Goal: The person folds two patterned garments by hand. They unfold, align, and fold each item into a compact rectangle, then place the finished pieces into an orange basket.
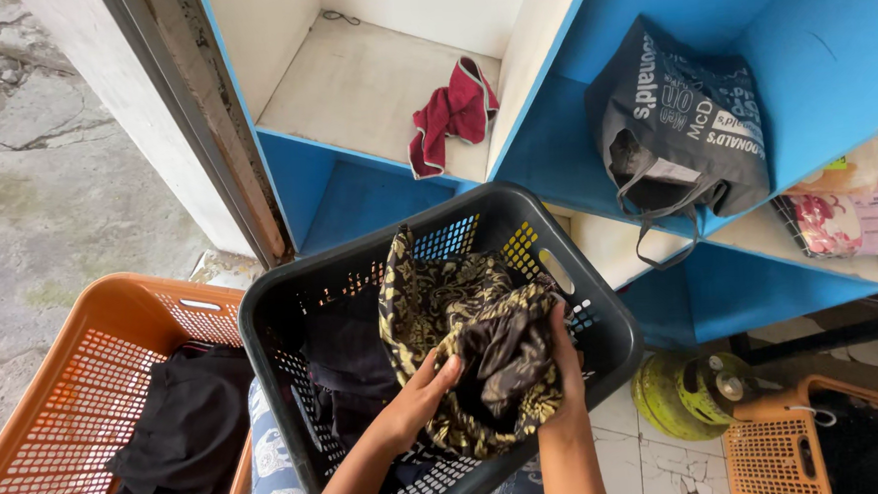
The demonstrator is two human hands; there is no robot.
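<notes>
Both my hands hold a dark patterned garment (pixel 468 326), black with a yellow leaf print, lifted inside a black plastic laundry basket (pixel 291 295). My left hand (pixel 414 404) grips the cloth from the lower left. My right hand (pixel 565 366) clutches its right side near the basket wall. More dark clothes (pixel 340 367) lie in the bottom of the black basket.
An orange basket (pixel 76 396) with a black garment (pixel 184 436) stands at the left. Behind is a blue and white shelf unit (pixel 305 169) holding a red cloth (pixel 452 111), a dark printed bag (pixel 683 119) and a pink package (pixel 848 220). A green gas cylinder (pixel 682 395) and another orange basket (pixel 770 450) sit at the right.
</notes>
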